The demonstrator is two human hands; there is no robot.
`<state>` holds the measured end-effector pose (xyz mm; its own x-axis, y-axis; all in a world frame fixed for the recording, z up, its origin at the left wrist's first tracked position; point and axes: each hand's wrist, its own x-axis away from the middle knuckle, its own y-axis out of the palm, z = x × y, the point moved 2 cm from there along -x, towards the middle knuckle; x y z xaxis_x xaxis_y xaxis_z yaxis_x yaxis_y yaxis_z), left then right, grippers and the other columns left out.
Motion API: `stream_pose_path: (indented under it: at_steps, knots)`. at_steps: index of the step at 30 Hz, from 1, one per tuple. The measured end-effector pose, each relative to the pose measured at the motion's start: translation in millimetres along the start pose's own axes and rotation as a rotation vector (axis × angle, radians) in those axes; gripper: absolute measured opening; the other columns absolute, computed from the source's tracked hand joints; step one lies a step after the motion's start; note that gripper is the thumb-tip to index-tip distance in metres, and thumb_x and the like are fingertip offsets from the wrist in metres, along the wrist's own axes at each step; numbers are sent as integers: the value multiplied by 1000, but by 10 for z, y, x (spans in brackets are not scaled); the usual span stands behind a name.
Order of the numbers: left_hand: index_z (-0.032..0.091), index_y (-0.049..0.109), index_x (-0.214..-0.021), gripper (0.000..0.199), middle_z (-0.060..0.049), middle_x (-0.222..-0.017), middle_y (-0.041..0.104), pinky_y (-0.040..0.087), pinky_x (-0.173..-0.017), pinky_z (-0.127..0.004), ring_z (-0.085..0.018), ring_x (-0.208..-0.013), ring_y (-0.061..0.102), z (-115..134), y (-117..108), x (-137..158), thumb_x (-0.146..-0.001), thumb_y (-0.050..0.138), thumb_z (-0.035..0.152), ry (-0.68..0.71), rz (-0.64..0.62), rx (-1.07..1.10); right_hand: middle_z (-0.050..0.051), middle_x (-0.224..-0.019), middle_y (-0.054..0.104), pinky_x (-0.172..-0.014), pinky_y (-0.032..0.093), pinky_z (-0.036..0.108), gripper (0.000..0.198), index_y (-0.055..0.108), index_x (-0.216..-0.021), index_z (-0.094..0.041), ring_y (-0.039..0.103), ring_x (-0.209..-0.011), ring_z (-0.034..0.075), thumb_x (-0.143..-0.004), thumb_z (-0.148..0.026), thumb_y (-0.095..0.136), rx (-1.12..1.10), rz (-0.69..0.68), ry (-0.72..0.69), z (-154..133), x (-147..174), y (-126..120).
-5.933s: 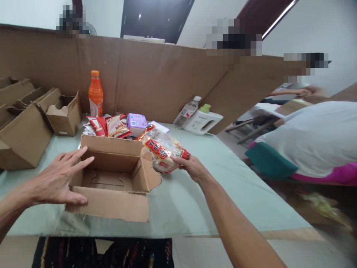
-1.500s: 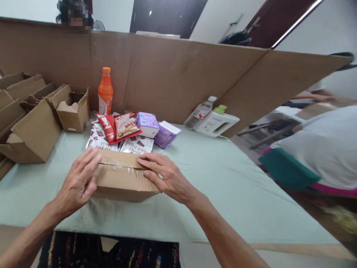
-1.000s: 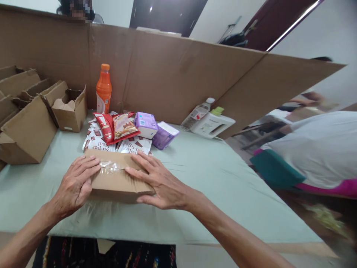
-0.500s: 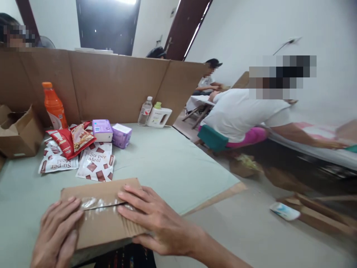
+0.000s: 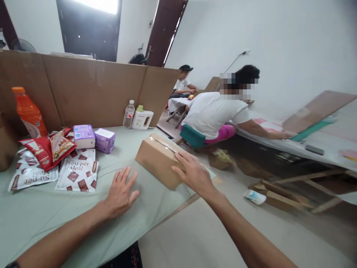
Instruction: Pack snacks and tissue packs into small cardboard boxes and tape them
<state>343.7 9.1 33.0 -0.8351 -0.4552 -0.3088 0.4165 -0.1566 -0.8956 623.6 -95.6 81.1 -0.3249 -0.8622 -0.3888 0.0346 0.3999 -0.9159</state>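
A closed, taped cardboard box sits on the right part of the table, close to its right edge. My right hand holds the box's near right end, its fingers over the taped top and its thumb against the side. To the left of the box, my left hand is open over the green table cover with fingers spread, holding nothing. Left of that hand lie white "Super Meal" pouches, red snack packets and two purple packs, one a purple pack.
Behind stand an orange bottle, a clear bottle and a white jug, before a cardboard partition. A person in a white shirt sits to the right. An open carton lies on the floor.
The box has moved away from me and to the right, from the near edge to the table's right side. My left hand has let go; my right hand stays on it.
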Motion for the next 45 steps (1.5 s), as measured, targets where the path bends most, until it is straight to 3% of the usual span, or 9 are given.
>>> stream_pose_path:
  at_steps: [4, 9, 17, 23, 28, 34, 37, 42, 45]
  knots:
    - [15, 59, -143, 50, -25, -156, 51, 39, -120, -64, -41, -148, 47, -98, 95, 416, -97, 67, 33, 18, -148, -64, 16, -144, 61, -103, 52, 58, 42, 65, -137, -24, 52, -136, 37, -96, -30, 56, 72, -74, 233, 168, -840, 202]
    - [19, 56, -147, 54, -22, -159, 49, 43, -119, -63, -40, -149, 46, -168, 117, 474, -98, 66, 39, 77, -223, -119, 18, -142, 60, -102, 48, 57, 44, 66, -135, -19, 53, -133, 38, -94, -29, 57, 77, -101, 405, 287, -1737, 551]
    - [20, 52, -152, 66, -23, -162, 45, 46, -115, -62, -43, -148, 46, -269, 424, 561, -93, 70, 44, 163, -133, -166, 20, -140, 61, -99, 47, 50, 45, 66, -133, -17, 54, -131, 38, -91, -33, 62, 91, -116, 444, 462, -2190, 817]
    - [21, 52, -152, 57, -20, -163, 43, 34, -124, -56, -36, -152, 42, -171, 298, 551, -101, 60, 47, 61, -185, -97, 23, -144, 59, -95, 47, 41, 57, 59, -143, -14, 56, -128, 34, -95, -45, 62, 25, -66, 268, 343, -1956, 572]
    - [17, 51, -151, 59, -21, -162, 45, 28, -125, -52, -34, -152, 41, -72, 141, 552, -107, 45, 56, 42, -233, -75, 33, -162, 36, -105, 42, 59, 58, 50, -146, -1, 40, -145, 45, -101, -39, 44, -5, 140, 258, 124, -1555, 380]
    - [14, 55, -143, 56, -22, -153, 53, 31, -121, -51, -34, -146, 46, -60, 165, 540, -107, 43, 55, 69, -194, -140, 23, -145, 62, -100, 52, 51, 41, 71, -117, -18, 61, -129, 36, -94, -37, 43, -111, -15, -101, -782, -419, 1069]
    - [13, 60, -136, 54, -21, -145, 59, 35, -117, -51, -34, -140, 51, -14, 180, 540, -105, 47, 55, 82, -182, -195, 17, -137, 70, -101, 52, 49, 47, 70, -123, -19, 65, -126, 32, -96, -37, 36, -129, -49, -181, -1110, 146, 1482]
    - [24, 69, -126, 47, -11, -135, 69, 47, -105, -38, -25, -127, 62, 172, 21, 825, -98, 56, 58, 106, -169, -262, 20, -143, 65, -109, 48, 52, 64, 66, -132, -15, 61, -133, 34, -98, -50, 25, -172, -18, -201, -989, 425, 1769]
    - [32, 76, -106, 30, -2, -114, 78, 58, -85, -31, -21, -105, 72, 237, -237, 1230, -98, 56, 52, -10, -154, -332, 17, -144, 65, -109, 49, 54, 68, 67, -133, -18, 61, -135, 34, -95, -57, 26, -189, -75, -156, -852, 369, 1827]
